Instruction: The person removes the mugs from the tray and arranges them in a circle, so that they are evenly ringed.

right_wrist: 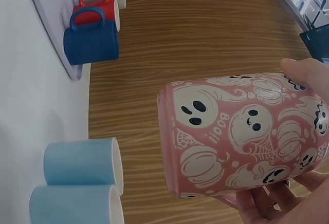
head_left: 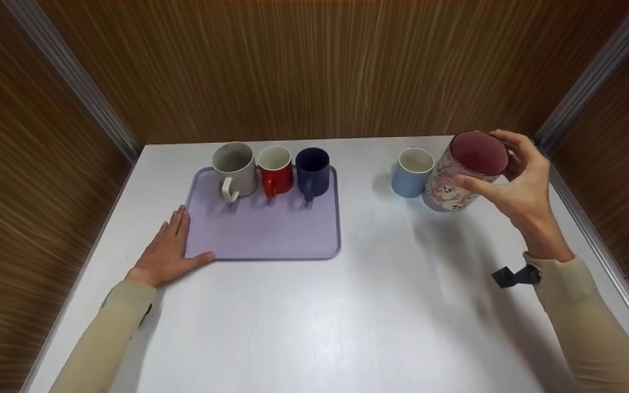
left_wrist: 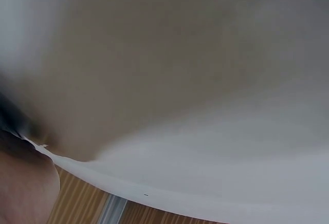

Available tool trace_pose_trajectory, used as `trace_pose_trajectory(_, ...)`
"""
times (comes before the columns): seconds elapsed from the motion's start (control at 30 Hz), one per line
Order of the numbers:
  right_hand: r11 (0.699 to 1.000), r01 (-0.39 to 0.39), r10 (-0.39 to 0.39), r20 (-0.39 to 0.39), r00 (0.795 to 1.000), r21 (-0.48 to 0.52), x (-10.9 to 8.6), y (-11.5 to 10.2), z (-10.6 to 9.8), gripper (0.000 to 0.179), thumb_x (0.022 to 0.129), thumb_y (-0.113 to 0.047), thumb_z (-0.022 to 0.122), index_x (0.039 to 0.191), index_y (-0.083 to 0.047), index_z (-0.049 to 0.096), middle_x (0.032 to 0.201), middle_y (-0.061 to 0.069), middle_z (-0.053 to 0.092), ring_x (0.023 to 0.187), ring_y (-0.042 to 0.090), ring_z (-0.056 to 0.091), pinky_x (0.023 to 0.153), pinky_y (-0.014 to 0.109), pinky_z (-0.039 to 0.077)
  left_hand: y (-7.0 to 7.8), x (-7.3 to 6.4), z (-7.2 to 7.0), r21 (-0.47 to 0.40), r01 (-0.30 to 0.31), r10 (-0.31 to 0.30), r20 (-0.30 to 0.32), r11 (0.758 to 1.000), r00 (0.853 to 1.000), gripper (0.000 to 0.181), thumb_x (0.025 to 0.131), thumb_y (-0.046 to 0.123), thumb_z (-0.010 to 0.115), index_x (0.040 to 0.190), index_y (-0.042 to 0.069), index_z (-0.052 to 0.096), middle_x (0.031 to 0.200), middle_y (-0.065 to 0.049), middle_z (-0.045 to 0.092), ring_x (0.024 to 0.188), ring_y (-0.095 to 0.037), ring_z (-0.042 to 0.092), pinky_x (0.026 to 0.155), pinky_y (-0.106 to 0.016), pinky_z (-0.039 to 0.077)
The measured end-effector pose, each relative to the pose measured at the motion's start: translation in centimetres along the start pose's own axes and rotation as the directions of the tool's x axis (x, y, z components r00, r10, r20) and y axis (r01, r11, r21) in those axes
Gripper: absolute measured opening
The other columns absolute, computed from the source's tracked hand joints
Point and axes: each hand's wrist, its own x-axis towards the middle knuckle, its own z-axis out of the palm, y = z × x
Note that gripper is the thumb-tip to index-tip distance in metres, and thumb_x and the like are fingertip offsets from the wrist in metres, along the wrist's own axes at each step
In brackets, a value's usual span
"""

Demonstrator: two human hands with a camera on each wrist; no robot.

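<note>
My right hand (head_left: 527,185) grips a large pink mug (right_wrist: 241,131) patterned with white ghosts and pumpkins, its thumb on the near side and fingers round the far side. The mug tilts above the table, its dark pink inside showing in the head view. Close to its left stands a light blue mug (head_left: 410,177); the right wrist view shows a second light blue mug (right_wrist: 72,206) beside it, mostly hidden from the head view. My left hand (head_left: 167,251) lies with fingers extended at the near left corner of a lavender tray (head_left: 271,234), thumb at its front edge.
Along the tray's back stand a grey-white mug (head_left: 241,177), a red mug (head_left: 280,177) and a navy mug (head_left: 314,174), handles facing me. Wood-patterned panels (head_left: 303,71) wall the white table (head_left: 314,327) at the back and sides. Blurred surfaces fill most of the left wrist view.
</note>
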Motion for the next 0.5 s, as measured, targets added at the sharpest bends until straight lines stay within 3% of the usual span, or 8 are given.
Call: trace_pose_trajectory(0.5,0.993,-0.099,0.098,-0.028,0.995,-0.057,-1.0,3.3,-1.8,0.081,0.074,-0.006,0.097,0.147,-0.015,0.063,0.13,-0.005,0.065,0.112,0.014,0.065,0.093,0.012,0.054,0.4,0.3,0.2,-0.017,-0.009,0.009,-0.017,1.0,1.0,0.127,0.092,0.078,0.062,0.169,-0.005,0.003,0.179,-0.022,-0.003,0.166,-0.042,0.002,0.134,-0.061,0.01)
